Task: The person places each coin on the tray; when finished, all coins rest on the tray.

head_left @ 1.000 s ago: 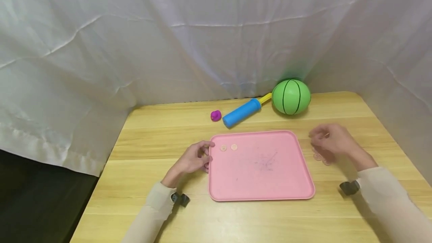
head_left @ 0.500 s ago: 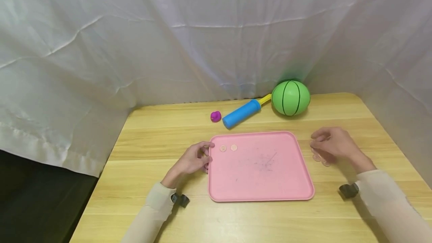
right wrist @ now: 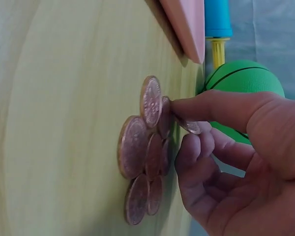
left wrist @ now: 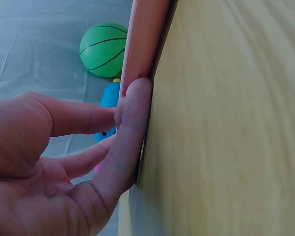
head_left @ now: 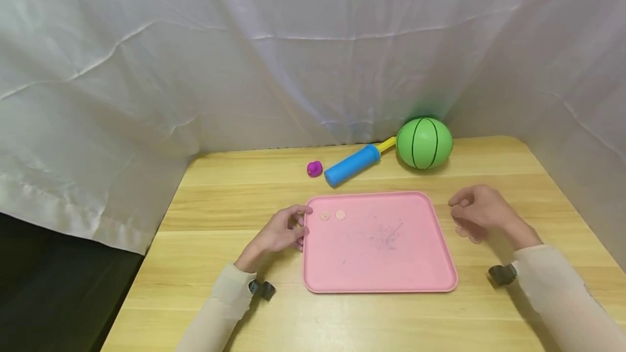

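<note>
The pink tray (head_left: 371, 276) lies on the wooden table, and my left hand (head_left: 281, 230) holds its left rim, with thumb and fingertips at the edge. Inside the tray's far left corner, two small coins sit side by side, a left coin (head_left: 325, 215) and a right coin (head_left: 340, 214). To the right of the tray, my right hand (head_left: 484, 208) pinches a coin (right wrist: 190, 126) between thumb and fingers. Close below those fingers, several copper-coloured coins (right wrist: 132, 147) lie overlapping on the table; the hand partly covers them in the head view.
Behind the tray are a purple rubber duck (head_left: 314, 169), a blue hand pump (head_left: 352, 165) with a yellow end, and a green ball (head_left: 424, 143) with black lines. A pale curtain (head_left: 293, 69) hangs along the back and sides of the table (head_left: 220, 200).
My right hand has lowered slightly toward the loose coins and now pinches one. My left hand stays at the tray's rim, and the two coins in the tray have not moved.
</note>
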`<move>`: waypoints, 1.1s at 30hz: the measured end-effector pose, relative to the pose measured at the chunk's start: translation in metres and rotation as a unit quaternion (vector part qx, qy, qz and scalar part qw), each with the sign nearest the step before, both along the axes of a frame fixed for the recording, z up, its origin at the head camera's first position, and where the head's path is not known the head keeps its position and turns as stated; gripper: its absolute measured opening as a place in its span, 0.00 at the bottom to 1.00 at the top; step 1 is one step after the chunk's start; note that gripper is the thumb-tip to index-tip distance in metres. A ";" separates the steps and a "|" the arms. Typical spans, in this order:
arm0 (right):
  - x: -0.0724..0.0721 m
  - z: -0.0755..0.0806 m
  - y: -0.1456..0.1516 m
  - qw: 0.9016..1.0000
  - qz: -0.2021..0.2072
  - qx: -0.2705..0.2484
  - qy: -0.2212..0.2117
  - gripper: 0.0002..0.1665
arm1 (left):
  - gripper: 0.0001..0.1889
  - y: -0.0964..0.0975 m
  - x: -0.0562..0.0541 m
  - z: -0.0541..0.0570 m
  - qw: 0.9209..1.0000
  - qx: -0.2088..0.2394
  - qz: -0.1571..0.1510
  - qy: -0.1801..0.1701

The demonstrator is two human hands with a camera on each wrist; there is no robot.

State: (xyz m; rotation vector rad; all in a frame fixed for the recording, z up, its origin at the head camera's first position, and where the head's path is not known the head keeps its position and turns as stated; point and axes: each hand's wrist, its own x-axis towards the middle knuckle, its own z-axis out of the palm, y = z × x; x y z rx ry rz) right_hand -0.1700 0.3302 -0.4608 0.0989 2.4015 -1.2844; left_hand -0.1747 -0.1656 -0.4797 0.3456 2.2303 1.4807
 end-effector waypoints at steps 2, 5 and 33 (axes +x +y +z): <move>0.000 0.002 0.000 0.999 0.010 0.026 0.021 0.22 | 0.26 0.000 0.000 0.000 1.000 -0.001 0.000 0.000; 0.001 0.004 -0.002 0.997 0.020 0.058 0.048 0.20 | 0.27 0.000 0.000 0.000 1.000 -0.001 -0.002 0.000; -0.006 0.009 -0.100 0.988 0.076 0.024 0.134 0.11 | 0.27 0.000 -0.001 0.000 1.000 0.003 -0.002 0.004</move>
